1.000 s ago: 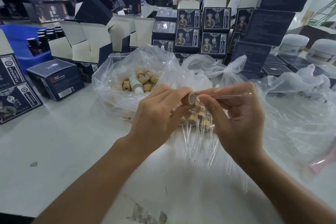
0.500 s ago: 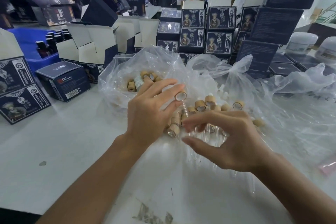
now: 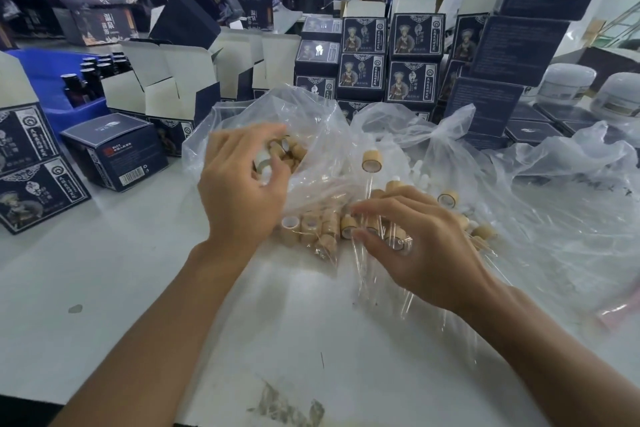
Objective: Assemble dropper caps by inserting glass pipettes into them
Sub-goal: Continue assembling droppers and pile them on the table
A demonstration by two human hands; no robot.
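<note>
White desk [image 3: 104, 288] surface is seen in a packing room, crowded along its far edge with dark printed boxes [image 3: 412, 55], open cartons [image 3: 173, 80] and a blue crate [image 3: 45, 80] of dark bottles toward the far left corner. Two white jars [image 3: 568, 83] are set near the far right corner. A clear plastic bag [image 3: 311, 135] is slumped at the middle of the desk, and loose wooden dropper caps [image 3: 287, 149] are heaped inside it. The left hand [image 3: 242, 184] is held at the mouth of this bag with fingers curled, and a cap appears to be pinched at its fingertips, though motion blur makes the grip uncertain. A row of assembled dropper caps [image 3: 311, 229] is laid on plastic film just in front of the bag, with glass pipettes [image 3: 377, 281] pointing toward the near edge. The right hand [image 3: 415, 246] is spread over these, fingers loosely bent and resting on the pile; whether one piece is grasped cannot be told.
</note>
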